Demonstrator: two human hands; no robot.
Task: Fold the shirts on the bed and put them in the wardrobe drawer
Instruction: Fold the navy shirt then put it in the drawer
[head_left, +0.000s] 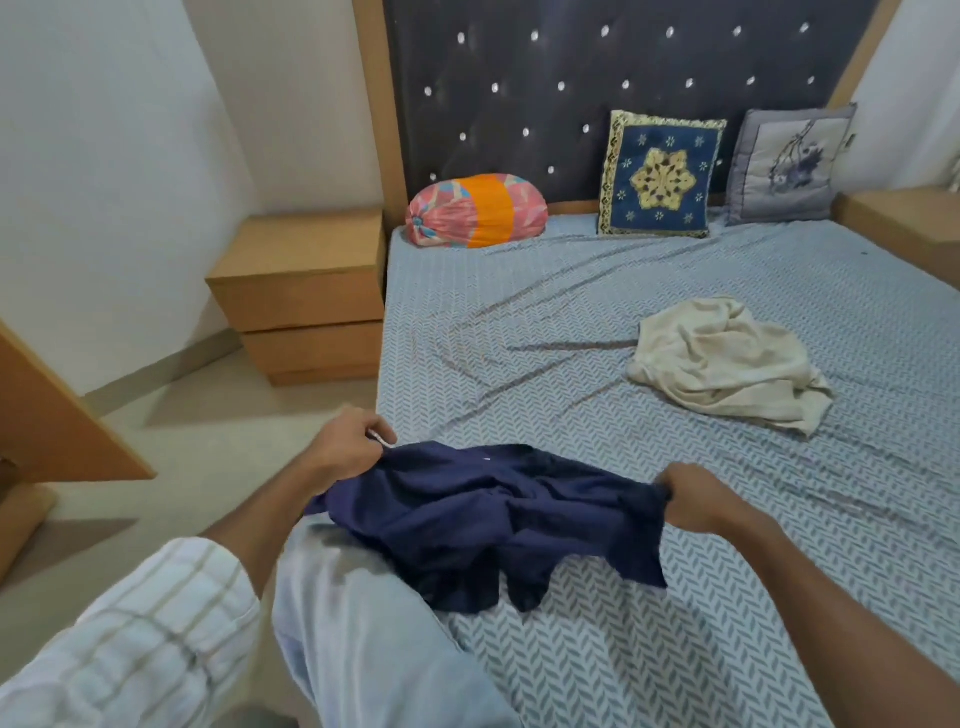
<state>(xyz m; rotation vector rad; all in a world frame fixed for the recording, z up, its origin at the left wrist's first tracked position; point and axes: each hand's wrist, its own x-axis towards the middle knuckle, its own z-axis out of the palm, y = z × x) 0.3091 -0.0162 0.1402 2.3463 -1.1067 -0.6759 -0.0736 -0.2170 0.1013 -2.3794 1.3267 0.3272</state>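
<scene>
A crumpled navy blue shirt (483, 525) hangs stretched between my two hands over the near left corner of the bed (649, 649), its lower part draped on the sheet. My left hand (348, 447) grips its left edge and my right hand (693, 496) grips its right edge. A cream shirt (727, 364) lies bunched up farther back on the right half of the bed, apart from both hands. No wardrobe drawer can be told in this view.
A pink and orange bolster (478, 210), a blue patterned cushion (662, 176) and a grey cushion (795, 166) lean on the dark headboard. A wooden bedside cabinet (306, 296) stands left of the bed. A wooden panel (47, 415) juts in at far left.
</scene>
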